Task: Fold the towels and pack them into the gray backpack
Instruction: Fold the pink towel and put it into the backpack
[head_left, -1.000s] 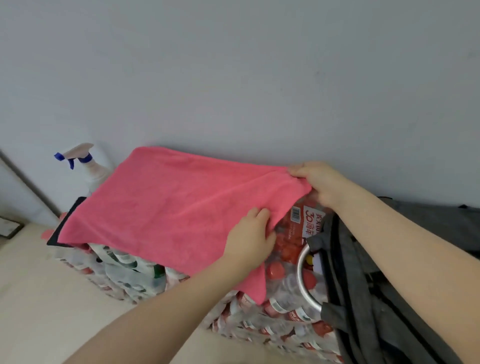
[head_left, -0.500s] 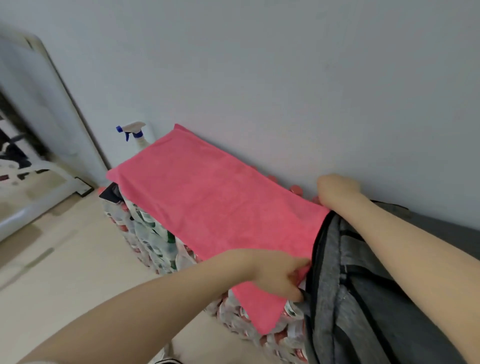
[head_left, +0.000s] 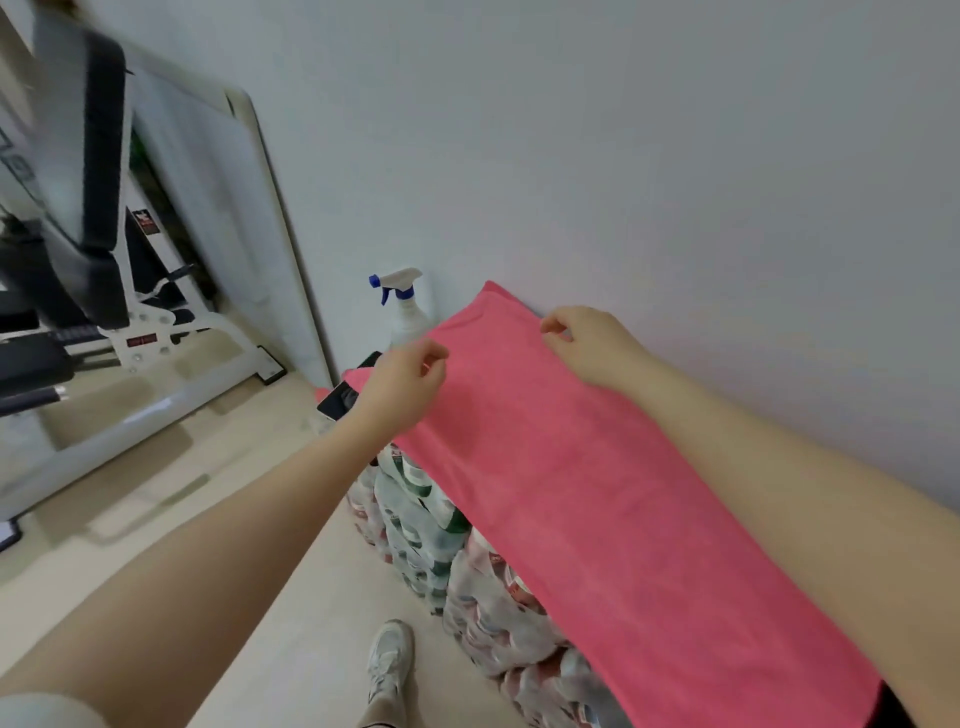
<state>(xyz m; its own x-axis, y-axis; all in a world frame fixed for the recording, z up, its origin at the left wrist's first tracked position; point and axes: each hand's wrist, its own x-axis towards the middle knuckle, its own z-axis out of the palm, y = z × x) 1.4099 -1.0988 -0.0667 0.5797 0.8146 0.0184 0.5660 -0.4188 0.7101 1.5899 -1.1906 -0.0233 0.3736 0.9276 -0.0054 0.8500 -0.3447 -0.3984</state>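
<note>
A pink towel (head_left: 582, 467) lies spread flat over shrink-wrapped packs of water bottles (head_left: 441, 530) along the wall. My left hand (head_left: 402, 387) is at the towel's near left corner, thumb and forefinger curled together on the fabric. At the far edge, close to the far left corner, my right hand (head_left: 589, 340) pinches the cloth with curled fingers. Only a dark sliver at the bottom right (head_left: 896, 709) may belong to the gray backpack; the rest of it is out of view.
A white spray bottle (head_left: 408, 306) with a blue nozzle stands behind the towel's left end. A black phone (head_left: 340, 402) lies on the packs beside my left hand. A panel (head_left: 223, 218) leans on the wall, exercise equipment (head_left: 93, 249) stands at left, my shoe (head_left: 389, 660) below.
Both hands have moved from the towel's right end by the backpack to its left end. The view has swung left, so the backpack has slid almost out of frame.
</note>
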